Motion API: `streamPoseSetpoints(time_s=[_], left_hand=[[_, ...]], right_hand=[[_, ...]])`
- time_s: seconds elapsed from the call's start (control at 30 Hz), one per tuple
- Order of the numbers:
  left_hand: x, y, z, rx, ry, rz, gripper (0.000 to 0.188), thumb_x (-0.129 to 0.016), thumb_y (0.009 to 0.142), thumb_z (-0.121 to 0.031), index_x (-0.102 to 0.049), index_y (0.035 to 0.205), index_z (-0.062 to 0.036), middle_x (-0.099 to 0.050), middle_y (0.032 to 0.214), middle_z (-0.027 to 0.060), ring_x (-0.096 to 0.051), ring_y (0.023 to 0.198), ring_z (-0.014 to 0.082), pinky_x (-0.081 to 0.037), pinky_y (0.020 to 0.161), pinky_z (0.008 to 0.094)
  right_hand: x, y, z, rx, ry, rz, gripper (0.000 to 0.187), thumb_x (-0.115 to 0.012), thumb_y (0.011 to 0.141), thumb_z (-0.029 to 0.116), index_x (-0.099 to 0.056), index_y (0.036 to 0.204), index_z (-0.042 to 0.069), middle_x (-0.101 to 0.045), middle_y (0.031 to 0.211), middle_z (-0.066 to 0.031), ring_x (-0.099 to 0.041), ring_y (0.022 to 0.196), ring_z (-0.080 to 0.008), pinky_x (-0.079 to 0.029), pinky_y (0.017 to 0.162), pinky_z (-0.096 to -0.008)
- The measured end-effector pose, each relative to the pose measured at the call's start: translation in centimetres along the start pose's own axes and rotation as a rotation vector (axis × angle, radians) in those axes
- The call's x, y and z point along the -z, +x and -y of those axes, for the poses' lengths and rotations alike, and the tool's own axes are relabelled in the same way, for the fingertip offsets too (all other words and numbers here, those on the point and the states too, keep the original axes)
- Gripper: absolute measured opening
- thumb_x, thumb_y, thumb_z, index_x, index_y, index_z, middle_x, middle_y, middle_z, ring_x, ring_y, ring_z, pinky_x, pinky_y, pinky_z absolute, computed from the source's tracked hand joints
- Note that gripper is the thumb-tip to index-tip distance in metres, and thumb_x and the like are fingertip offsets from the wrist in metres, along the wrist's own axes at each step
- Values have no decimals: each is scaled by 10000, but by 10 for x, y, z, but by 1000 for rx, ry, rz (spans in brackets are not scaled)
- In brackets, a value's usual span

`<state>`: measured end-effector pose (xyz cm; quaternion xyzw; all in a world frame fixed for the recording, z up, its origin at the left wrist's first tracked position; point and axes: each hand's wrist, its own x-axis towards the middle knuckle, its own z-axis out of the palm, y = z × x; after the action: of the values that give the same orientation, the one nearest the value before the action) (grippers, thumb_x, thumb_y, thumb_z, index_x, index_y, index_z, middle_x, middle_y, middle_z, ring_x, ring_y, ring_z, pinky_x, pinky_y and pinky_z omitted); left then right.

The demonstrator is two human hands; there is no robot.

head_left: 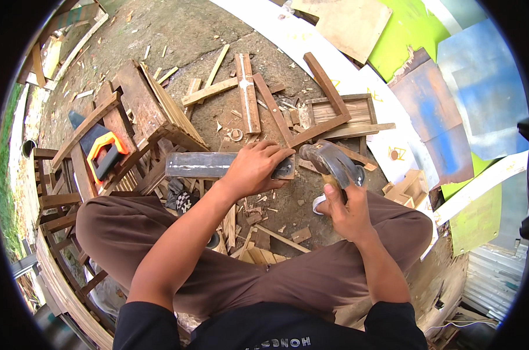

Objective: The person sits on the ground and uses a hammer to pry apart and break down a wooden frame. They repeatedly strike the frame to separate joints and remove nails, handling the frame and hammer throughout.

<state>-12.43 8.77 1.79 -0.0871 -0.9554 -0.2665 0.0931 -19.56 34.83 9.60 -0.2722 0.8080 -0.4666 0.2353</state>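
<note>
My left hand [256,169] is closed over the right part of a dark grey painted wooden board [197,165], its fingers wrapped across the top. The board lies level above my lap, with a pale streak along its face and a bare wood end [285,169] past my fingers. In my right hand [352,214] is a hammer [333,160], gripped by its wooden handle, with the thumb lying along it. Its dark metal head is just right of the board's end, with a small gap between them. My right hand covers most of the handle.
At left, a handsaw [107,153] with an orange and black handle rests on stacked wooden frames [137,116]. Ahead on the ground lie a brown wooden frame [320,131], a plank [247,93] with a white streak, and scattered offcuts. Painted sheets [480,87] lie at right.
</note>
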Motion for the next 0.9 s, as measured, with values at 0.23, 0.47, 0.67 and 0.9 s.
streamPoseSetpoints(time_s=[0.23, 0.47, 0.67, 0.9], left_hand=[[-3, 1, -4, 106, 32, 82, 798, -914, 745, -389, -600, 1427, -119, -727, 1197, 95, -727, 1095, 323, -573, 883, 479], [-6, 1, -1, 89, 53, 38, 784, -923, 730, -409, -612, 1379, -97, -723, 1135, 110, -736, 1050, 325, -590, 818, 467], [-3, 6, -4, 163, 51, 93, 637, -944, 703, -395, -604, 1120, -54, -717, 992, 116, -733, 981, 338, -587, 802, 470], [-1, 7, -6, 184, 79, 98, 615, -951, 695, -398, -585, 1051, -55, -708, 932, 123, -732, 949, 352, -585, 785, 473]], right_hand=[[-3, -1, 5, 15, -10, 7, 436, -657, 1076, 152, -580, 1443, -71, -624, 768, -155, -571, 600, -198, -463, 589, -356], [-4, 0, -4, 99, -78, 60, 462, -611, 1111, 188, -552, 1463, -105, -670, 763, -70, -689, 681, -117, -579, 624, -307], [-9, -2, 2, 3, -10, 56, 341, -680, 1021, 59, -625, 1330, -75, -679, 794, -218, -676, 649, -341, -504, 630, -404], [-9, -7, 20, 431, -80, -77, 372, -681, 986, 55, -630, 1325, -89, -695, 896, -231, -677, 673, -354, -520, 622, -409]])
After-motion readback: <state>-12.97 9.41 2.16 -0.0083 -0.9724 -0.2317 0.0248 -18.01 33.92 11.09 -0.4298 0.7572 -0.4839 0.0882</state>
